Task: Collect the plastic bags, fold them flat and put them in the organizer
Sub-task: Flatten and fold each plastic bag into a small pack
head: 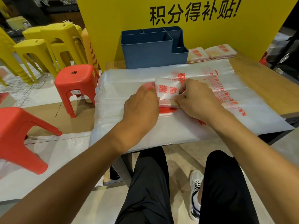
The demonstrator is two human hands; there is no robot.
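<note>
A small folded plastic bag (167, 91) with red print lies on a stack of flat clear plastic bags (129, 88) spread over the wooden table (262, 78). My left hand (142, 104) holds the folded bag's left edge. My right hand (195, 99) pinches its right edge between thumb and fingers. A blue organizer (145, 50) with several empty compartments stands at the table's back. Two piles of folded bags (198, 54) (222, 50) lie to its right.
A yellow sign board (267, 21) rises behind the table. Red stools (76, 81) (17, 131) and several yellow stools (37, 44) stand on the left. More plastic sheet (48, 159) lies on the floor at the left. My legs sit under the table's front edge.
</note>
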